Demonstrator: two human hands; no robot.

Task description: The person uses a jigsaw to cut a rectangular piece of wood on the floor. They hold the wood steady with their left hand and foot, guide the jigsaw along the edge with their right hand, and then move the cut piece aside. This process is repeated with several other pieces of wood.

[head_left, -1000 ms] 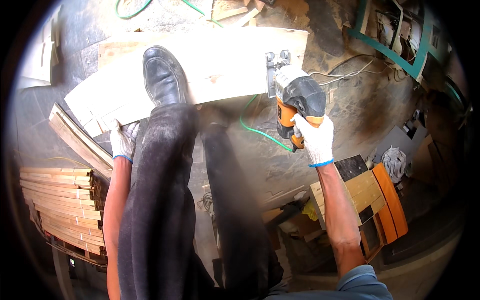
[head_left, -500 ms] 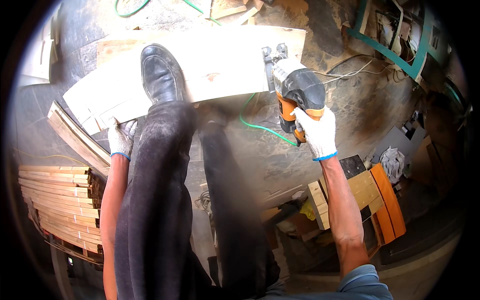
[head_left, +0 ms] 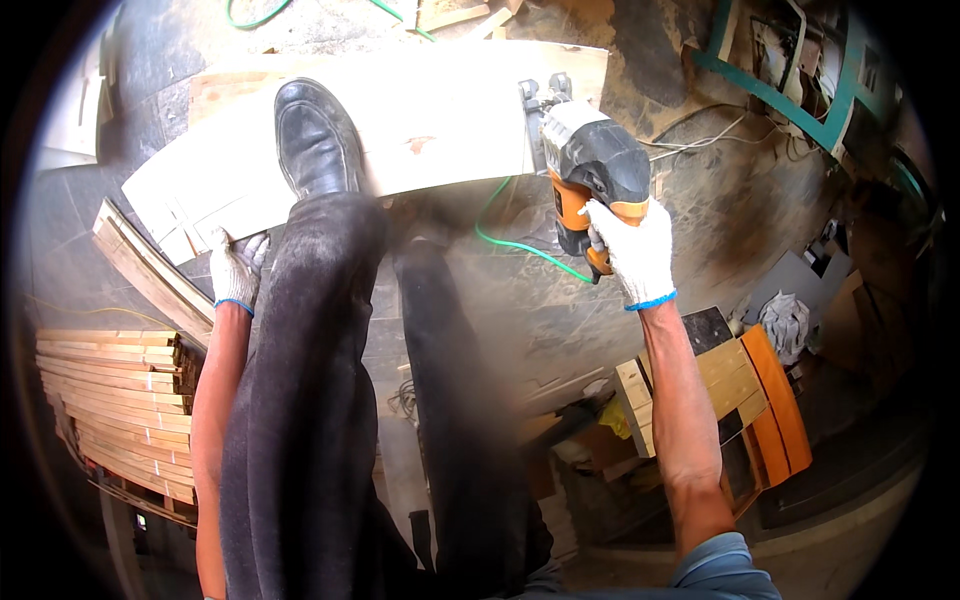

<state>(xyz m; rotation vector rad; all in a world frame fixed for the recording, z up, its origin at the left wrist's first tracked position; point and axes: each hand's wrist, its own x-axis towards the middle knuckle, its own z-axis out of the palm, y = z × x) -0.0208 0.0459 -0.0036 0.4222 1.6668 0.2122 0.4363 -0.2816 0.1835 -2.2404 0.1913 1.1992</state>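
Right hand (head_left: 640,255): in a white knitted glove with a blue cuff, right of centre in the frame, its fingers wrapped around the handle of the power saw.
Power saw (head_left: 600,160): an orange, black and grey jigsaw-like tool in the upper right of the frame; its metal foot (head_left: 533,128) lies over the right end of the pale board.
Pale board (head_left: 450,120): a broad wooden sheet with a curved outline, lying across the upper part of the frame above the dark, dusty floor (head_left: 520,320).
Left hand (head_left: 237,270): gloved the same way, left of centre, at the lower left edge of the board; I cannot tell whether its fingers grip the edge or only press on it.
Black shoe (head_left: 316,140): planted on the board, left of the saw, below a dark trouser leg (head_left: 310,300).
Green line (head_left: 525,246): emerges at the board's lower edge and runs to near the end of the saw's handle.
Curved wooden strips (head_left: 150,270): at the left, just below the board's corner.
Stacked wood pieces (head_left: 115,415): lower left of the frame.
Teal frame (head_left: 775,95): upper right corner area.
Orange panel (head_left: 780,400): lower right, beside the right forearm.
Crumpled cloth (head_left: 785,325): just above that panel.
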